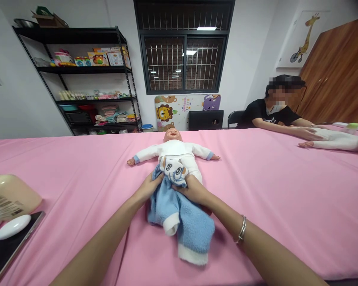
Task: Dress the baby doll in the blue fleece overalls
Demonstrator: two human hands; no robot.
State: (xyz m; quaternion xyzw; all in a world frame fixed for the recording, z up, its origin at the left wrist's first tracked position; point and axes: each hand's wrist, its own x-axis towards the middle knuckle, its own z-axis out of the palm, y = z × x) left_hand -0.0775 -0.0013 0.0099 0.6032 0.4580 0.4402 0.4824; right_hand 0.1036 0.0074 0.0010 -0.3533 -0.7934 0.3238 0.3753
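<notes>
A pair of light blue fleece baby pants [193,224] with white cuffs and a cartoon face on it is held up between my two hands. At its upper left edge, my left hand [152,183] is closed on the fabric. My right hand [193,190] grips the other side, just below the cartoon face. Behind the garment a baby doll [174,149] in a white top with blue cuffs lies on its back, head away from me and arms spread. The pants cover much of the doll's lower body and legs.
The pink-covered table [86,171] spans the foreground. At left are a beige bottle [13,194], a phone [18,242] and a white oval object [14,227]. At far right a person [274,105] handles another doll [337,139]. Black shelves [86,69] stand behind.
</notes>
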